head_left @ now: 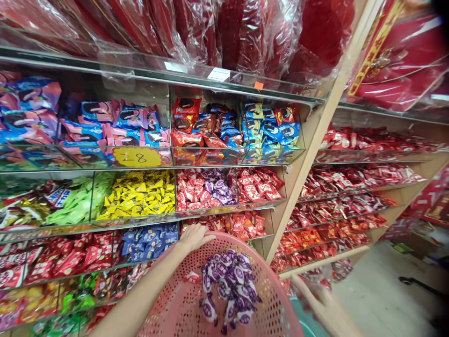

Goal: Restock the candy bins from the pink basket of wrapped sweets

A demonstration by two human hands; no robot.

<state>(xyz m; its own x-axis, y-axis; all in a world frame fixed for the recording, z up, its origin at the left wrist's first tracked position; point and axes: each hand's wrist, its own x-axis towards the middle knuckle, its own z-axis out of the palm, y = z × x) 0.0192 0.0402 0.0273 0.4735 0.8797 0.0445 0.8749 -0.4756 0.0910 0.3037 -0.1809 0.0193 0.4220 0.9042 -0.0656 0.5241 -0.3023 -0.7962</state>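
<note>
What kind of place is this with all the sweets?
Probably a sweet shop: pale wooden shelving with clear-fronted compartments holds lots of small wrapped sweets, a yellow scalloped sign shows a number like a price, and a pink perforated plastic basket holds purple-and-white wrapped sweets.

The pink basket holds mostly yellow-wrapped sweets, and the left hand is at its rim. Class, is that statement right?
Not quite: the colour is wrong. The head view shows that the sweets in the pink basket are mostly wrapped in purple and white. The left hand is indeed at its rim.
</note>
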